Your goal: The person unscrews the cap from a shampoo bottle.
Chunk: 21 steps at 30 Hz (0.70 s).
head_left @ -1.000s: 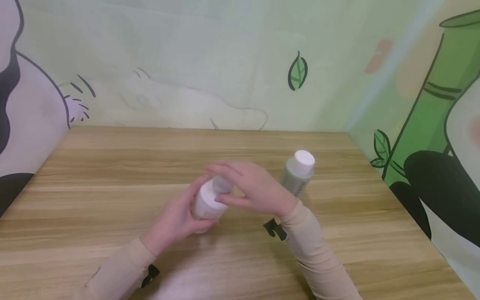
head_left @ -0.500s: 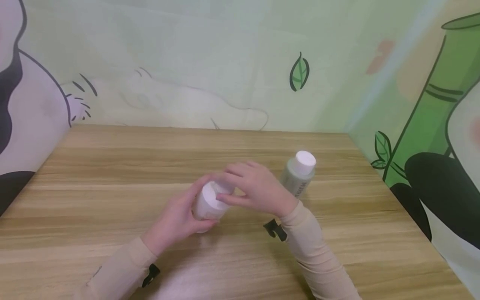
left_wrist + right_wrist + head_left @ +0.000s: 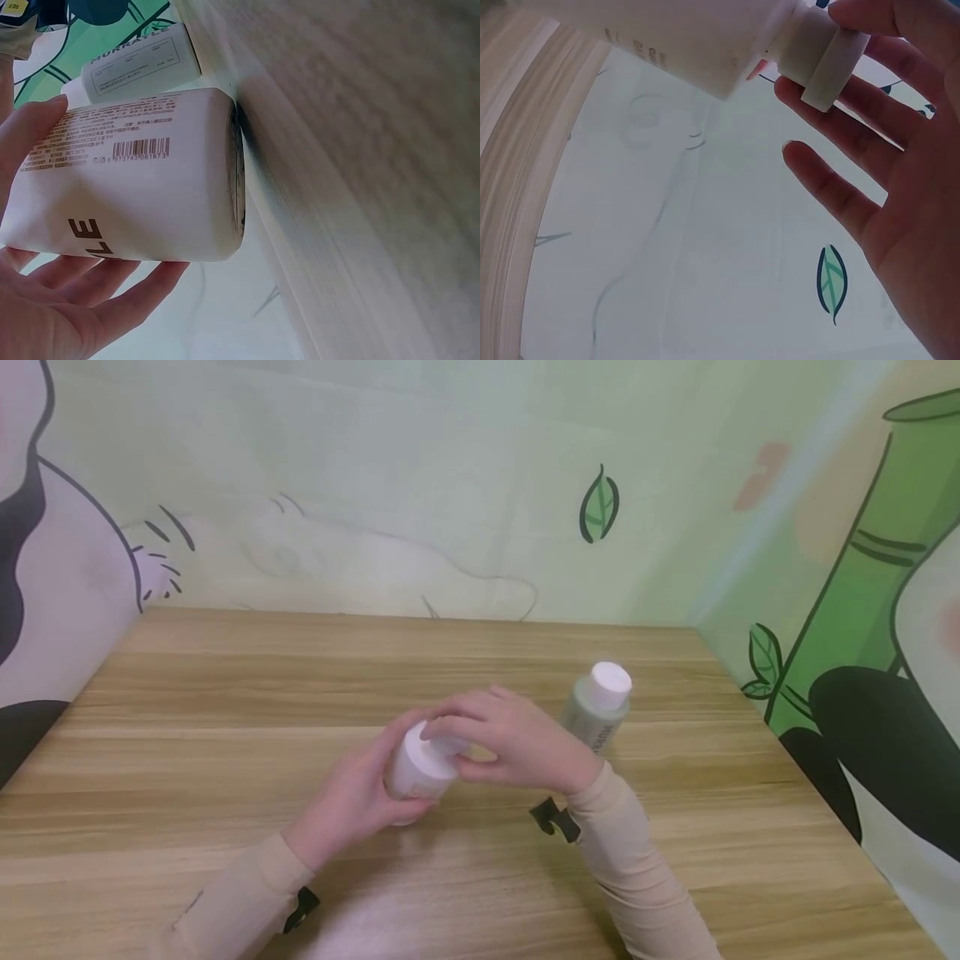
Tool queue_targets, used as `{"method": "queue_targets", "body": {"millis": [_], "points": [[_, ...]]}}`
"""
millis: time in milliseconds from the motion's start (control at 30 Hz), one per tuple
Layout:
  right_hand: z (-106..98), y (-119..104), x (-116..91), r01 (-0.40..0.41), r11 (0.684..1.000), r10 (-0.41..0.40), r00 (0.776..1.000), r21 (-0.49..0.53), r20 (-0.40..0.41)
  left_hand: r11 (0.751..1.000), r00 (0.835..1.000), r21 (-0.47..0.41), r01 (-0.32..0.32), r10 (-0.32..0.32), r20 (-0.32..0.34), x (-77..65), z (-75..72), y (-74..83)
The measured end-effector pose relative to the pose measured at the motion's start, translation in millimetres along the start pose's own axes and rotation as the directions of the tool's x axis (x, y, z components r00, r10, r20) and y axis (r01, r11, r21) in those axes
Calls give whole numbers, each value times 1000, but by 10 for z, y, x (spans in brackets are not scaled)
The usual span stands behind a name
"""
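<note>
My left hand [image 3: 348, 802] grips a white bottle [image 3: 411, 775] round its body, thumb on the near side. In the left wrist view, the thumb and fingers hold opposite sides of the bottle [image 3: 150, 187], which bears brown print and a barcode. Its base is close over the table. My right hand [image 3: 517, 739] is at the top of this bottle. In the right wrist view, the thumb and fingers of the right hand [image 3: 907, 142] pinch the pale cap [image 3: 810, 52], while one lower finger extends away from it. The right fingers partly cover the cap in the head view.
A second bottle [image 3: 592, 714], grey-green with a white cap and dark lettering, stands on the wooden table [image 3: 300, 668] just behind the right wrist. A wall covering [image 3: 360, 468] with cartoon pandas and bamboo rises along the table's far edge.
My right fingers have shifted round the cap, with the fingertips now lower over the bottle's shoulder. The left hand and its bottle have stayed almost in place.
</note>
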State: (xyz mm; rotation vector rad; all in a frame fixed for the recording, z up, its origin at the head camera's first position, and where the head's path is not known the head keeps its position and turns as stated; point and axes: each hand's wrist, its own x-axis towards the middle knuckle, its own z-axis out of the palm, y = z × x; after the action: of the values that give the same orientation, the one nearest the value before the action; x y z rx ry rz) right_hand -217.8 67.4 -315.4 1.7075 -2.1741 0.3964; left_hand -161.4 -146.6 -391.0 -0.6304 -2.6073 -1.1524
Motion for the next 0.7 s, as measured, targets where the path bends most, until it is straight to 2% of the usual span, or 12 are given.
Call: {"method": "queue_targets", "body": {"millis": [533, 700], "points": [[-46, 16, -12, 121, 987, -123, 992, 104, 13, 1000, 1000, 8, -4, 3, 6, -5, 10, 13], [-43, 37, -9, 153, 978, -154, 988, 139, -7, 1000, 1000, 8, -1, 1, 4, -8, 3, 21]]}}
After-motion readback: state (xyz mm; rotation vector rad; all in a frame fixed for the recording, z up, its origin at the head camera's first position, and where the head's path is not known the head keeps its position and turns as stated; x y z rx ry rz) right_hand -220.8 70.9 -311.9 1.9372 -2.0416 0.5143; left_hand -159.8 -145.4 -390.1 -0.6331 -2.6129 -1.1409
